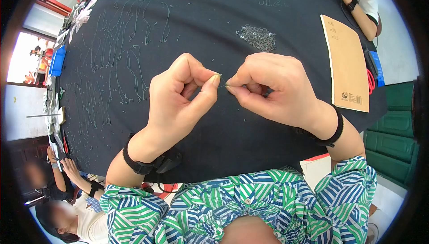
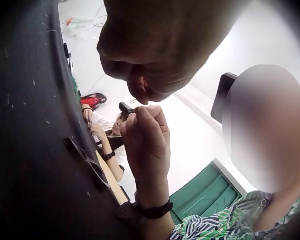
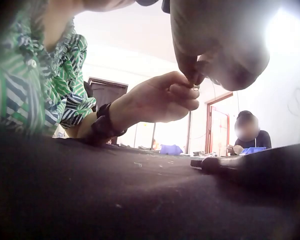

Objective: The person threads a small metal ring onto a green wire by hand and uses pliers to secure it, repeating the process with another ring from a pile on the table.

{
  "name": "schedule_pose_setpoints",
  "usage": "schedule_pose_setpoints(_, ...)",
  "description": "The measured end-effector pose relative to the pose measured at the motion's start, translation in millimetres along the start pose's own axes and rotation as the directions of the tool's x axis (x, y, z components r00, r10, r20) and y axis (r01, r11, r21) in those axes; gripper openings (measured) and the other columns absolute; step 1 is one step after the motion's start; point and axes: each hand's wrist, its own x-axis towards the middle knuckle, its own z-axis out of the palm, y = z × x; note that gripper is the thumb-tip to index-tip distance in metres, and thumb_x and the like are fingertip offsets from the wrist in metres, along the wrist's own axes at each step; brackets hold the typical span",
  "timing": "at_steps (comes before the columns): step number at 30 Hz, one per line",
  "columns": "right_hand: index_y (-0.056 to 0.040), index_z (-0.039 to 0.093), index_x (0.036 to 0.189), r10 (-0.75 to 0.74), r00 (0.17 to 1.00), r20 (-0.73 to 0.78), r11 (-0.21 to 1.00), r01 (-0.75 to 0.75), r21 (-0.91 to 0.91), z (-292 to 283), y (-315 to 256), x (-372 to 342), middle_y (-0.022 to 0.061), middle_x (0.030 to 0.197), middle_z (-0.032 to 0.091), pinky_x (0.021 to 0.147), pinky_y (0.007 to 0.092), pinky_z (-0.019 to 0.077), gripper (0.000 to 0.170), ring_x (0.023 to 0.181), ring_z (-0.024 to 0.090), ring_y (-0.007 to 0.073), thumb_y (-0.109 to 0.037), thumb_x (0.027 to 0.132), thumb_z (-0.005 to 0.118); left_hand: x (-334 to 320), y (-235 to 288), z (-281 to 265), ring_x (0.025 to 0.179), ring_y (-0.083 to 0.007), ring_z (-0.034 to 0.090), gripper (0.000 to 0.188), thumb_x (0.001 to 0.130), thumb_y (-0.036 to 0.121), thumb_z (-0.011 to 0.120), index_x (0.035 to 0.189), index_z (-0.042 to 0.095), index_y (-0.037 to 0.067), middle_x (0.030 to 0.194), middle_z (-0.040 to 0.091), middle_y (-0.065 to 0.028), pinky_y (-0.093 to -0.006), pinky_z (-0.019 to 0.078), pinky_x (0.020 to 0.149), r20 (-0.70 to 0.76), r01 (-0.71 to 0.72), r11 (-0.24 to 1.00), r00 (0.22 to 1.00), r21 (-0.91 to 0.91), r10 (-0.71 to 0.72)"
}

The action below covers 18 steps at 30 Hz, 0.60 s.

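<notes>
A fine thread (image 1: 225, 82) shows between the fingertips, above the desk (image 1: 210, 150). The left hand (image 1: 176, 98) and right hand (image 1: 277, 87) each seem to pinch it, thumb against forefinger. A slack pinch could let it slip; a hard pull could snap it. Dropped, it might catch in the metal pile (image 1: 258, 37) beyond.

I see black cloth (image 1: 196, 25) on the table (image 1: 250, 141), with thin green threads (image 1: 135, 72) at ten o'clock, a pile of wiry bits (image 1: 257, 38) at one and a tan book (image 1: 346, 63) at two.
</notes>
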Motion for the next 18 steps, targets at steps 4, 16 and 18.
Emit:
schedule_pose_setpoints(4,-0.0048,0.061,0.083,-0.092,0.996,-0.012,0.993,0.091,-0.074,0,0,1,0.0096,0.073,0.060,0.059,0.0369,0.0487,0.011,0.068,0.062,0.0284,-0.004,0.078,0.070,0,1,0,0.057,-0.0002,0.041,0.012,0.084,-0.001,0.070,0.081,0.058,0.002,0.067,0.056,0.0029,-0.0191,0.0331,0.050,0.008,-0.062,0.994,0.998,0.093,0.061)
schedule_pose_setpoints(16,-0.0033,0.062,0.090,0.074,0.997,-0.008,0.995,-0.073,0.068,-3,8,2,0.0082,0.074,0.060,0.055,0.0298,0.0440,0.010,0.062,0.059,0.0187,-0.008,0.085,0.069,2,1,-3,0.054,0.0010,0.040,0.011,0.089,0.001,0.067,0.085,0.057,0.003,0.071,0.058,0.0022,-0.0176,0.0286,0.048,0.186,-0.220,0.947,0.966,0.233,0.179)
schedule_pose_setpoints(18,-0.0025,0.062,0.091,0.152,0.988,0.031,0.974,-0.155,0.164,-2,11,1,0.0063,0.072,0.060,0.054,0.0278,0.0422,0.010,0.062,0.057,0.0136,-0.010,0.089,0.067,2,2,-3,0.054,0.0009,0.041,0.011,0.089,0.001,0.067,0.085,0.057,0.003,0.072,0.058,0.0019,-0.0176,0.0292,0.047,0.194,-0.226,0.947,0.964,0.230,0.183)
